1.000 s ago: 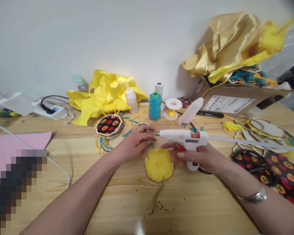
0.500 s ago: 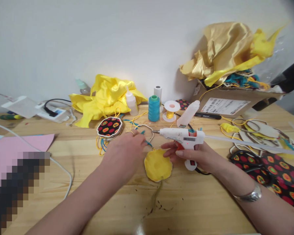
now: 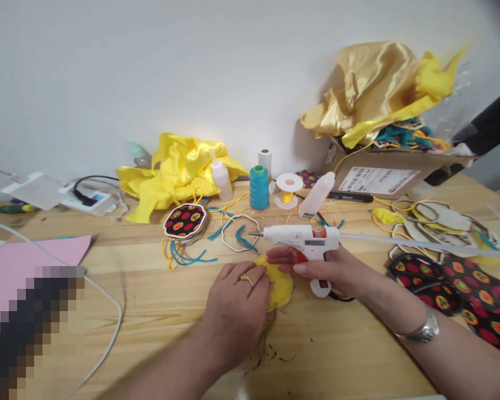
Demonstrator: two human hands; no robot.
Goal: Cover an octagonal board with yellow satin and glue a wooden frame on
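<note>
My right hand point(image 3: 331, 272) is wrapped round the handle of a white glue gun point(image 3: 302, 238) with an orange trigger, its nozzle pointing left above the table. A clear glue stick point(image 3: 420, 244) juts out of its back to the right. My left hand point(image 3: 237, 303), wearing a ring, lies palm down over the left half of a round yellow fabric pad point(image 3: 281, 286) on the wooden table point(image 3: 150, 289). Its fingers are together, pressing on the pad. A white cord loop with a teal strand point(image 3: 238, 238) lies just beyond the pad.
A stack of black patterned pads point(image 3: 185, 221) with yellow and teal cords sits left of centre. Behind stand a teal thread spool point(image 3: 259, 187), a yellow thread reel point(image 3: 289, 189), white bottles point(image 3: 220, 178), and yellow satin cloth point(image 3: 179, 166). A cardboard box point(image 3: 383, 172) holds gold fabric; more patterned pieces point(image 3: 450, 283) lie at the right. Pink paper point(image 3: 20, 266) lies at the left.
My left hand has drawn back from the cords near the gun's nozzle and come down onto the yellow pad. The glue gun has shifted slightly left and nearer.
</note>
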